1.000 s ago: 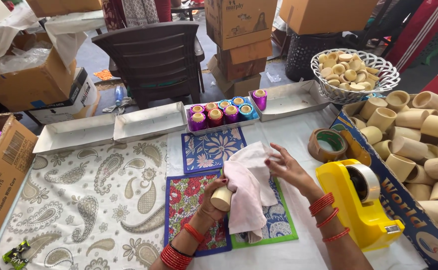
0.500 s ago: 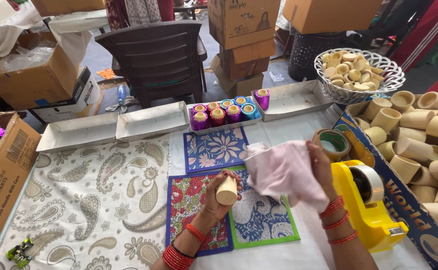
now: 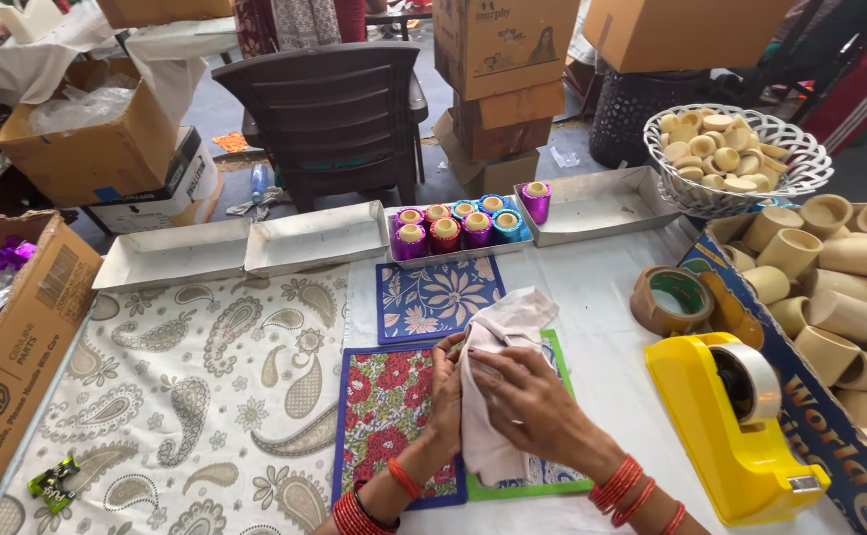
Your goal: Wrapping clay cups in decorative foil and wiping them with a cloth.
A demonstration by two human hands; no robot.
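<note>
Cloth [image 3: 498, 386] betw. both hands [image 3: 493, 396]

Cloth [image 3: 498, 396]: pale pink, plain, held at centre.
Bangles [image 3: 623, 487]: red, on both wrists.
Mat [image 3: 389, 411], 9 o'clock of the cloth: red roses, green leaves on white, blue border.
Mat under the cloth [image 3: 555, 367]: green border.
Mat at 12 o'clock [image 3: 437, 297]: blue, cream flowers.
Tablecloth [image 3: 196, 396], 9 o'clock: cream with grey-olive paisley.
Spools [image 3: 463, 226], 12 o'clock: purple, magenta, red, teal, blue, with gold tops.
Trays [image 3: 245, 248]: silver-grey.
Dispenser [image 3: 730, 426], 3 o'clock: bright yellow.
Tape roll [image 3: 669, 300], 2 o'clock: brown, green inside.
Cups [image 3: 839, 297], 3 o'clock: tan.
Basket [image 3: 800, 168], 1 o'clock: white lattice.
Chair [image 3: 334, 109], 11 o'clock: dark brown.
</note>
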